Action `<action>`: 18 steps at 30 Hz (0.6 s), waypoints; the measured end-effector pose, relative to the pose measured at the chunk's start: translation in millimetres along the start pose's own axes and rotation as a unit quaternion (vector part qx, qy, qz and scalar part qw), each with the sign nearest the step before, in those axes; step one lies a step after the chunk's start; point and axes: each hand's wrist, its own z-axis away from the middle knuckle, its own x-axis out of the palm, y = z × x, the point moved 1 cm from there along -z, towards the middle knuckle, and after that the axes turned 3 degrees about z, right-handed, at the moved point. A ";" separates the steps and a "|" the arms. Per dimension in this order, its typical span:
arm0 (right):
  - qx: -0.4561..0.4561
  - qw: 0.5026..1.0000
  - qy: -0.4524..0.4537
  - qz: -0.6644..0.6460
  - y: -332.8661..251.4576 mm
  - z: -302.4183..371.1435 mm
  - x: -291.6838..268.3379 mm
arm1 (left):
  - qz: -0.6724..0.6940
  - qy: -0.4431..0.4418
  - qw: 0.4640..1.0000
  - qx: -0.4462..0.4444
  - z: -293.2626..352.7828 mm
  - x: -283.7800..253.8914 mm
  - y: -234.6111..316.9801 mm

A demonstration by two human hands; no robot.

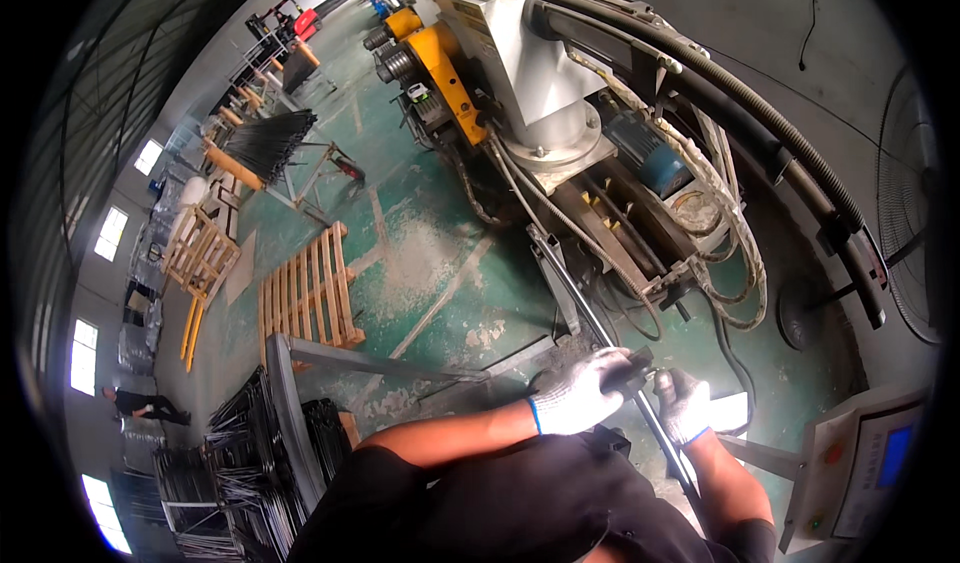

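Note:
My left hand (582,395), in a white knit glove with a blue cuff, is closed on a dark flat-sided piece (630,371); its exact kind is unclear. Close beside it, my right hand (682,404), also gloved, has its fingers curled together at the end of that piece. Whatever the right fingers pinch is too small to make out. A shiny metal tube (579,298) slants from the machine down between my hands and on toward my body. The dark piece lies over or against this tube; contact cannot be told.
Ahead stands a large machine (520,83) with hoses and a yellow arm (447,78). A control panel (850,473) is at the lower right. Wooden pallets (310,288) lie left on the green floor. Racks of dark rods (225,468) stand at lower left; a person (150,404) is farther off.

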 end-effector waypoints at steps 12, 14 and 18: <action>-0.306 0.949 0.061 -0.039 71.6 -49.3 43.6 | 0.067 -0.009 0.994 -0.082 -1.0 -2.3 4.0; -0.324 0.945 0.029 0.009 78.6 -51.5 48.2 | 0.080 0.022 0.996 -0.017 9.7 3.4 -34.7; -0.195 0.978 0.006 0.074 74.3 -55.2 38.9 | 0.113 0.015 0.989 -0.092 9.3 1.7 -16.8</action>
